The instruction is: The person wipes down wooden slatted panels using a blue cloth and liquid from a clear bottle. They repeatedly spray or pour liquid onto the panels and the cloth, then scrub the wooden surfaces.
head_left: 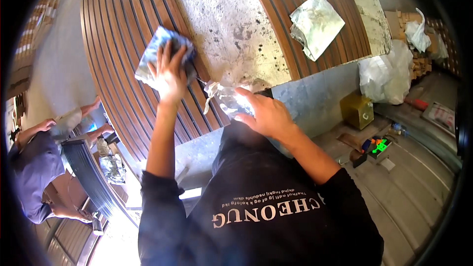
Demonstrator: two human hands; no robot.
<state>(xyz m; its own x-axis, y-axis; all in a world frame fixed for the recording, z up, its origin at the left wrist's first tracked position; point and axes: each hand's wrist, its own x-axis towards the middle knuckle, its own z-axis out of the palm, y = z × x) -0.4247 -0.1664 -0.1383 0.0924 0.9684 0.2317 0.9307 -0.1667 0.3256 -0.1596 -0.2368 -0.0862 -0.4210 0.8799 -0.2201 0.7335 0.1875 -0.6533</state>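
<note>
From my place I see the crumpled blue-and-white cloth [162, 36] on the near part of the left slatted panel [113, 44], close to its inner edge. The left hand [171, 79] lies over it, with the fingers spread apart and laid on top, not gripping. The right hand [270, 116] has its thumb and forefinger curved around what looks like a clear plastic bottle [234, 101], held just beside this edge; a pale, string-like piece [211, 97] hangs at its end.

The step in hand is, I judge, a wiping of the brown slats. To do it well, I would keep the palm low, push evenly, and follow the length of the slats, because across them the cloth may catch in the dark grooves. The bottle I would hold without squeezing, so that nothing drips; whether it is closed I cannot tell.

Under the panels is the counter [231, 24], whitish, worn and with dark spots, seen as a strip between them. On the right slatted panel [340, 44] lies a pale folded sheet, maybe also a cloth [322, 24].

Farther to the right, on the floor, stand a yellowish tin [356, 111] and a small box with bright green things [379, 148], and clear plastic bags [387, 76] are near the counter. At the left, a co-worker [37, 172] bends beside a dark ribbed panel [93, 177].
</note>
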